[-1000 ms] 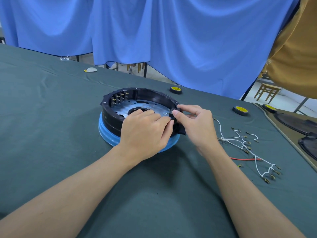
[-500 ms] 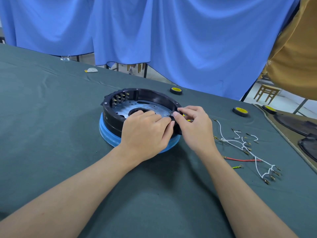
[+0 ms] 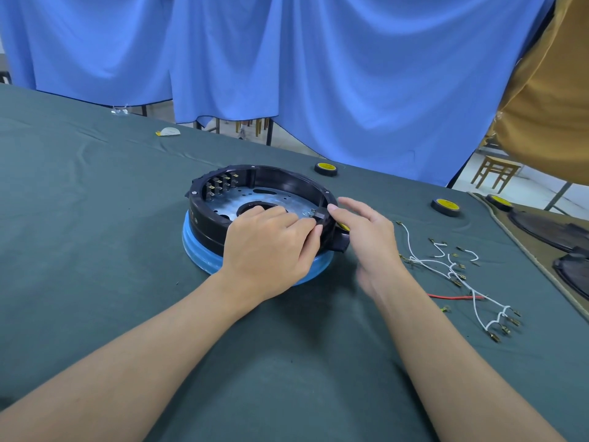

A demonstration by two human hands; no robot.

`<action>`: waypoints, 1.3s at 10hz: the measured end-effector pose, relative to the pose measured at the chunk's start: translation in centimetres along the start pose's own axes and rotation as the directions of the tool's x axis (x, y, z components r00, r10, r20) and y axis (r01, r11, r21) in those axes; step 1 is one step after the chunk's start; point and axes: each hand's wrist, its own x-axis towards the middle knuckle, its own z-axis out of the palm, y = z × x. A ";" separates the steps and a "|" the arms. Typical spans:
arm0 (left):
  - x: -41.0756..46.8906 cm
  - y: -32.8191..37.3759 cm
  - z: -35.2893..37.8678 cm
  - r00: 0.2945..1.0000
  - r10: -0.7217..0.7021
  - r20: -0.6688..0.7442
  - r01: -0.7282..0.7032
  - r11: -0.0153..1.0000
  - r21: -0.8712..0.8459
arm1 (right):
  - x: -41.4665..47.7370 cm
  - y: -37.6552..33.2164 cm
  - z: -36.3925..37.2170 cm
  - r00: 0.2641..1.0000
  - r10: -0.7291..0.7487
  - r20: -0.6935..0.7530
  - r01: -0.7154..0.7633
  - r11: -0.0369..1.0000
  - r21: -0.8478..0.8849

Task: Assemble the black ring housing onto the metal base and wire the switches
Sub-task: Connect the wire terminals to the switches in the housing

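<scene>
A: Where's the black ring housing (image 3: 207, 218) rn?

B: Seated on the metal base (image 3: 274, 196), both on a blue disc (image 3: 199, 247) on the desk (image 3: 95, 234). The near wall is under the left hand (image 3: 271, 250): fingers curled over the rim, thumb outside, pinching the wall. The tips sit by a small black block (image 3: 319, 215) just inside.

A: What's changed vs half a sec ago?

B: The right hand (image 3: 366, 240) lets go. It was pinching that same spot w/ the left. Now its fingers are stretched loose, holding nothing. Forefinger tip is touching or barely off the rim, can't tell, it's blurred.

A: Meaning?

B: Prob. the block's seated & one hand is enough to hold it. The white wire harness (image 3: 446, 266) & red wire (image 3: 452, 296) lie untouched, just past the right hand's little-finger side. So wiring the switch terminals (image 3: 220, 185), across the ring from the left fingertips, isn't begun.

A: Housing moved?

B: No, same spot.
</scene>
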 end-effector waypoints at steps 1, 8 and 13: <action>0.0 0.0 0.0 1.000 -0.005 0.006 0.005 1.000 -0.001 | 0.5 0.4 0.1 0.992 0.113 0.059 -0.121 0.977 0.175; 0.0 0.0 0.1 1.000 0.002 -0.003 -0.002 1.000 0.006 | 0.0 0.1 0.0 0.980 0.169 0.107 -0.195 0.928 0.318; 0.0 -0.1 0.1 1.000 0.010 0.002 -0.010 1.000 0.002 | 0.0 -0.1 0.1 0.965 0.167 0.203 -0.230 0.908 0.349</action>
